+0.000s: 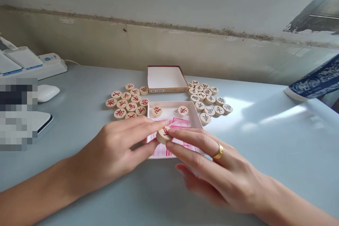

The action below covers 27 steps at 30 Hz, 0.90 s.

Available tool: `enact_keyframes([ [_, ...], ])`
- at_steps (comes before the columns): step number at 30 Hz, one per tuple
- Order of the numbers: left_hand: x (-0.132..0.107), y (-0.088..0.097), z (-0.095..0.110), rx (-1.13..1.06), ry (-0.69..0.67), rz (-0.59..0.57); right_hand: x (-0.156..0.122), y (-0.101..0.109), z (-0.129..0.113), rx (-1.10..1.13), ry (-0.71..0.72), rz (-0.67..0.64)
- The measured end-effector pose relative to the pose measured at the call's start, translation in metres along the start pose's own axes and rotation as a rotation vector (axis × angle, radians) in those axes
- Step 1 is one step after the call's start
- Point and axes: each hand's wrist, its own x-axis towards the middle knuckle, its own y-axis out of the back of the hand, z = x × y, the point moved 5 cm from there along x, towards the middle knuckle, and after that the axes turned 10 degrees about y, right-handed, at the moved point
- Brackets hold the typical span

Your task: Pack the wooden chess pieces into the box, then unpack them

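Observation:
A shallow white box (197, 114) lies in front of me with a folded paper board printed in red (180, 123) inside. Both hands meet over its near side on one round wooden chess piece with a red character (163, 135). My left hand (119, 150) pinches it from the left between thumb and forefinger. My right hand (212, 166), with a gold ring, touches it from the right with its fingertips. Two more red-marked pieces (156, 111) (183, 110) rest at the box's far end.
The empty box lid (165, 77) sits behind the box. Several red-character pieces (127, 101) lie to its left, several dark-character pieces (208, 99) to its right. A white mouse (47, 92) and white devices (31, 63) are at far left, a blue patterned object (315, 83) at far right.

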Motion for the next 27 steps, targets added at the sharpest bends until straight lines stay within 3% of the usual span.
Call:
enact_keyframes([
  [8,0.009,0.003,0.0,-0.102,0.122,-0.065,-0.001,-0.002,0.002,0.013,0.011,0.008],
  [12,0.014,0.019,-0.015,-0.023,0.103,-0.107,-0.002,-0.003,0.009,-0.022,-0.033,-0.003],
  [15,0.017,0.034,-0.034,0.063,0.123,-0.272,-0.004,-0.005,0.017,-0.073,-0.073,-0.012],
  [18,0.016,0.045,-0.054,0.126,0.228,-0.431,-0.007,-0.005,0.026,-0.132,-0.129,-0.011],
  [23,0.006,0.038,-0.069,0.221,0.461,-0.66,-0.01,0.0,0.037,-0.271,-0.219,-0.035],
  [27,0.0,0.022,-0.062,0.169,0.379,-0.643,-0.009,0.0,0.042,-0.31,-0.207,-0.077],
])
